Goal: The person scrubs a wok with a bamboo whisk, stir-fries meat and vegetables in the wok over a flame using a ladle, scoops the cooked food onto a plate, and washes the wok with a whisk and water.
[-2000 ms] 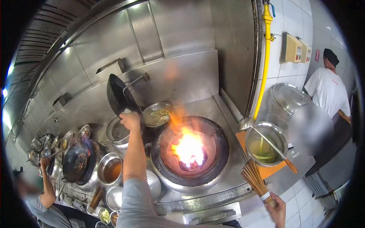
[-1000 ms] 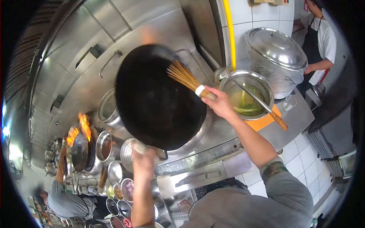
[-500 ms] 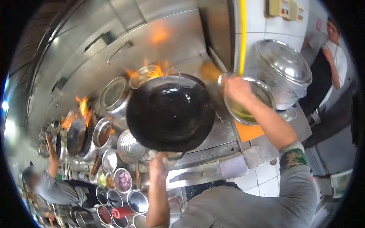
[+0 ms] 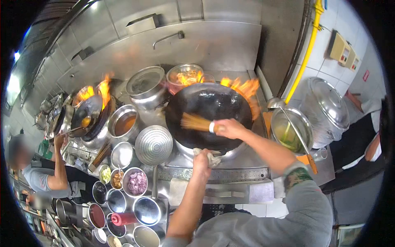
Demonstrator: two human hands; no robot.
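Holding a bamboo brush (image 4: 196, 122) in the right grip (image 4: 227, 129), over a black wok (image 4: 197, 101)

Closed firmly round the brush's handle with the right grip, just beside the white band. Pointing the bristles left from there, out over the wok's dark inside. Too blurred at the tips to tell whether touching the metal or just above it.

Clenched on a pale folded cloth (image 4: 213, 159) with the left grip (image 4: 202, 162), at the wok's near edge, below and to the left of the right grip. Set over a round burner, with flames (image 4: 243, 87) rising beside the wok's far right edge.

To the right of the wok, on the steel table (image 4: 327, 171): a metal basin (image 4: 309, 123) with green stalks in liquid, and across it a ladle (image 4: 296, 131) with a wooden handle. Just left of the wok: a perforated strainer (image 4: 154, 144), then a pot (image 4: 133, 131) of brown liquid. Below the strainer: a bowl (image 4: 144, 193) of sliced purple onion, near a red bottle (image 4: 122, 219). At the far left, beside another wok (image 4: 80, 114) with flames behind: a co-worker (image 4: 49, 177) in a grey shirt, with one arm raised to a ladle's handle (image 4: 70, 131).
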